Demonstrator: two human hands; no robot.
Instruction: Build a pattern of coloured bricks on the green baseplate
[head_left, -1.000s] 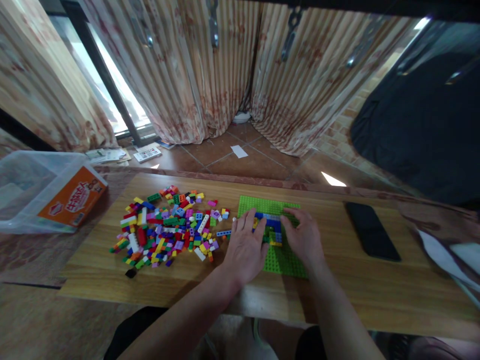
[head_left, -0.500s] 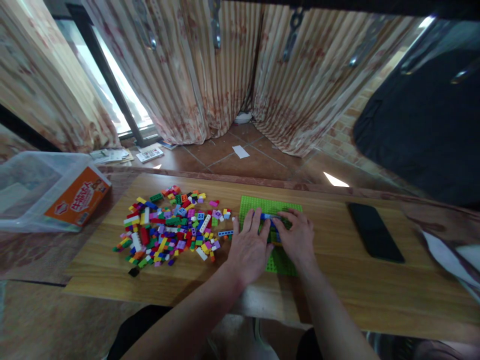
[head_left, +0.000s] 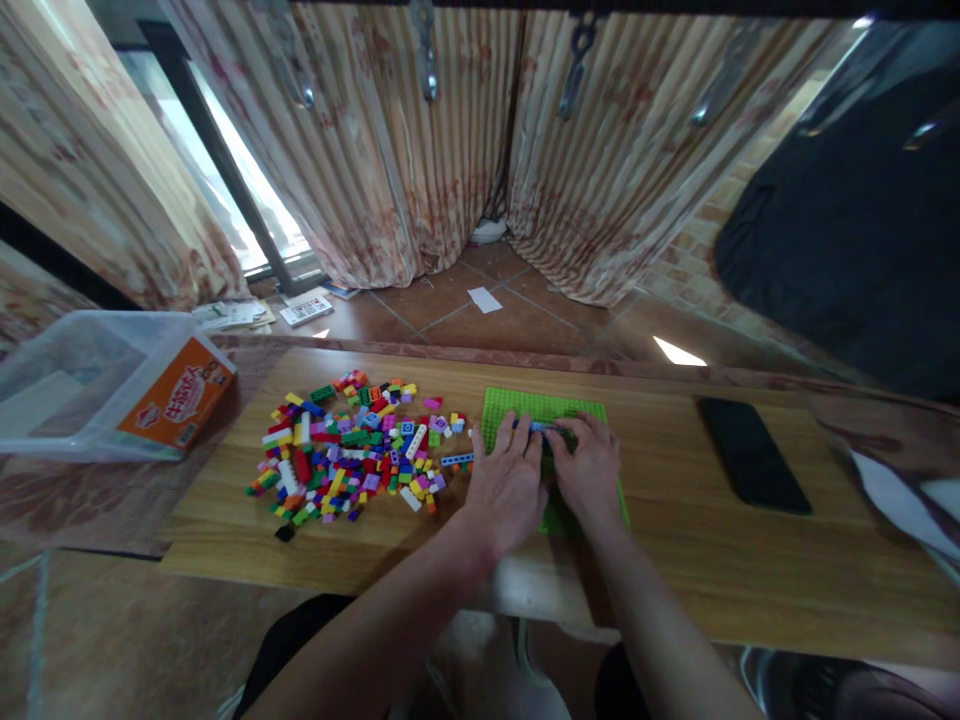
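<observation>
A green studded baseplate (head_left: 540,405) lies on the wooden table (head_left: 675,540). Both my hands rest on it, side by side. My left hand (head_left: 507,488) lies flat with its fingers stretched over the plate's left part. My right hand (head_left: 586,470) has its fingers curled down onto a small build of blue bricks (head_left: 537,426), most of which the hands hide. A pile of loose coloured bricks (head_left: 352,450) is spread on the table left of my left hand.
A black phone (head_left: 752,467) lies on the table to the right. A clear plastic bin (head_left: 67,380) with an orange box (head_left: 177,395) sits at the left. Curtains hang beyond the table, over a tiled floor.
Both hands have drawn closer together over the brick build, covering more of it. The view has shifted slightly to the left.
</observation>
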